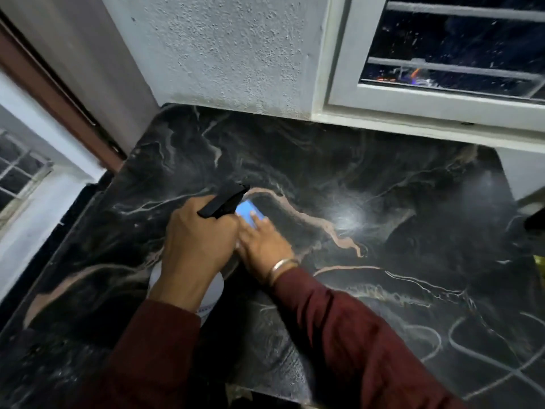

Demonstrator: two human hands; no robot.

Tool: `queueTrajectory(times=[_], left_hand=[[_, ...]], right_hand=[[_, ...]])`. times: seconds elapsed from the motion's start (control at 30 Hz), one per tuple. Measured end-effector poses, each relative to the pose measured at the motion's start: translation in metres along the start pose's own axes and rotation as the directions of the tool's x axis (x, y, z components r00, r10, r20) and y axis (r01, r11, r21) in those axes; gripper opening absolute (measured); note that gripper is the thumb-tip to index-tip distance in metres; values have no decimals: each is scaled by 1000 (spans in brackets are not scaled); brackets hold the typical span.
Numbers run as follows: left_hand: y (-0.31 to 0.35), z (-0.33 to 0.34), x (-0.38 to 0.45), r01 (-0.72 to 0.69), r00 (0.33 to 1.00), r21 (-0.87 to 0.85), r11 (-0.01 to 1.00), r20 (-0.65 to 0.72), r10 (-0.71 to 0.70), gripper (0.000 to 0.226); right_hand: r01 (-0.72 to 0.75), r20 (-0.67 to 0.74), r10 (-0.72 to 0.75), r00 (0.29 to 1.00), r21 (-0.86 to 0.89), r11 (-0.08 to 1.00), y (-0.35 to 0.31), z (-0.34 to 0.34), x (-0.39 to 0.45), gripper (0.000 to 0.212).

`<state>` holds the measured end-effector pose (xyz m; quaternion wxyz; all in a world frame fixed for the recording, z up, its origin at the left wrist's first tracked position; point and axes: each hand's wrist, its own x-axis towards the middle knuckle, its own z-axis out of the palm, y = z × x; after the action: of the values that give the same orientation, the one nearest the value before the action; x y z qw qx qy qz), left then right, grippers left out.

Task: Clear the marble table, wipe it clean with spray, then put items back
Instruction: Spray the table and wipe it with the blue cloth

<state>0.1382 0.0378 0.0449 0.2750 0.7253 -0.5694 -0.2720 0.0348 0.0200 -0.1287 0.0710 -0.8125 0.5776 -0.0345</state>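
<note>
Now my left hand (197, 240) grips the spray bottle (188, 283) by its black trigger head, my right hand (262, 246) presses flat fingers on a blue cloth (249, 214) on the marble table (368, 202). Clearing looks done; wiping underway, returning items remains.
</note>
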Motion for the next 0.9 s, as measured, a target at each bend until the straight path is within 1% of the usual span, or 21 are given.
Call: queueTrajectory(times=[0.07,0.13,0.2,0.23,0.27,0.33,0.37,0.4,0.43,0.47,0.5,0.57,0.63,0.67,0.7,0.73,0.77,0.8,0.83,0.87,0.9], left_hand=[[2,-1,13,-38,998,1,999,47,38,20],[6,0,22,-70,992,-14,997,102,71,28],[14,3,33,-88,984,-17,996,156,89,34],[18,7,37,-89,978,-23,996,189,92,32],[22,11,40,-90,973,-32,995,211,95,27],[31,18,43,-114,957,-55,992,260,125,23],[38,26,42,-149,942,-54,987,297,158,23],[40,30,42,-174,935,-45,984,305,179,24],[44,33,42,-191,933,-41,981,302,195,25],[47,39,42,-213,926,-40,976,310,215,24],[53,48,38,-238,913,-42,970,332,238,23],[62,66,29,-274,893,-42,961,360,270,20],[68,80,22,-307,884,-30,951,361,297,19],[70,87,15,-328,873,-20,944,376,311,19],[72,93,10,-346,862,-11,938,391,323,18],[73,97,4,-359,854,2,933,406,327,17],[74,99,0,-372,848,17,928,414,332,17],[74,100,-6,-387,838,22,922,424,342,16],[74,102,-15,-406,824,18,914,441,357,15],[74,102,-22,-418,811,9,909,454,368,14],[73,102,-30,-430,798,1,903,468,380,15]], right_hand=[[-190,-55,192,980,43,981,37,-19,12,57],[-385,-87,391,916,77,920,83,-27,6,57],[-587,-102,592,799,80,806,130,-31,-24,59],[-671,-105,677,728,90,736,153,-33,-51,62],[-738,-73,746,662,111,666,167,-35,-82,66],[-832,-96,845,526,149,534,177,-34,-141,71],[-863,-132,876,464,153,481,171,-33,-166,69],[-871,-171,878,447,139,470,153,-30,-176,64],[-859,-215,859,464,129,496,131,-24,-176,59],[-831,-271,820,505,106,547,106,-17,-169,55],[-786,-307,765,565,80,613,79,-11,-160,52],[-646,-245,650,720,108,756,20,-6,-135,52],[-442,-156,459,875,130,887,-13,-2,-130,52],[-368,-138,384,913,126,921,-9,-2,-138,52],[-346,-133,359,924,108,932,9,-6,-148,52],[-388,-156,398,904,95,917,33,-9,-161,52],[-490,-180,499,848,94,867,64,-11,-175,53],[-636,-203,643,738,110,764,98,-14,-194,55],[-774,-200,779,594,121,622,129,-20,-220,58],[-858,-170,864,475,127,497,154,-26,-245,61],[-899,-157,905,396,136,417,168,-31,-267,61]])
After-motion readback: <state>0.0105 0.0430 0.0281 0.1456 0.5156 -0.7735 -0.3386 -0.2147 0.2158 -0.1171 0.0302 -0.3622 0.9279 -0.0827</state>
